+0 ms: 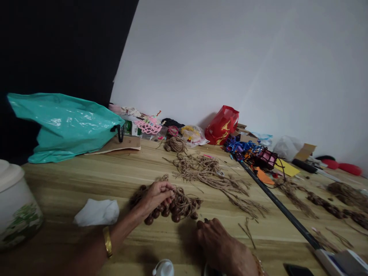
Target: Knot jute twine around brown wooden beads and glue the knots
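Note:
Brown beads strung on knotted tan cord (176, 217) lie on the wooden table in front of me. Over their left part is my left hand (159, 194), its thumb and fingertips pinched together at the cord; what exactly is between them is too small to make out. My right hand (216, 239) is to the right and nearer to me, resting low at the table with its fingers curled. Its fingertips are mostly hidden, and a small dark thing shows at them. Loose tan cords (207, 172) are spread out behind the beads.
A crumpled white tissue (97, 212) and a lidded white container (18, 207) are on the left. Behind stand a teal bag (71, 124) and a red bag (221, 125). A dark strip (281, 205) crosses the table at right. A small white object (164, 267) is at the front.

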